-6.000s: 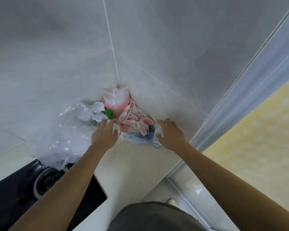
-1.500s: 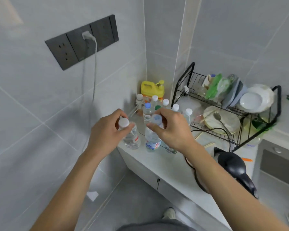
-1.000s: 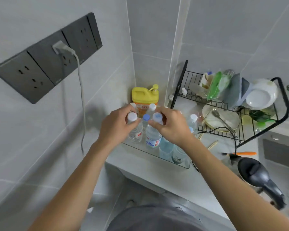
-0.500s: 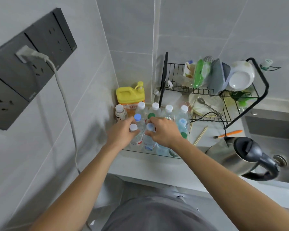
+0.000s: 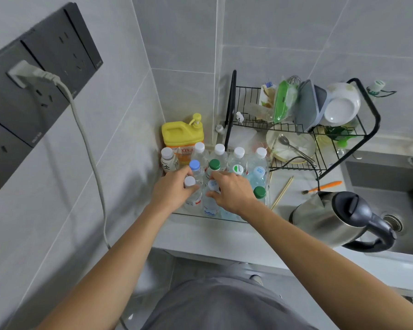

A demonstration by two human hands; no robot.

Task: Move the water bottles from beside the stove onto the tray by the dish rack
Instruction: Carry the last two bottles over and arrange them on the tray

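Crowding grey counter [image 5: 215, 236]: tray [image 5: 188, 214], kettle [image 5: 332, 225].

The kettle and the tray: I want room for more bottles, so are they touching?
Apart. The head view shows bare counter and a pair of chopsticks between the kettle and the tray.

Two water bottles are held upright at the front of a clear tray [image 5: 196, 214] — one with a white cap [image 5: 189, 181] is gripped near the neck by the left hand [image 5: 173, 189], one with a pale blue cap [image 5: 212, 185] by the right hand [image 5: 231, 190]. More capped bottles are crowded at 12 o'clock from the hands. A yellow jug [image 5: 181, 136] is seen further back in the corner, a black dish rack [image 5: 296, 125] at 2 o'clock — a steel kettle [image 5: 339, 220] at 4 o'clock.
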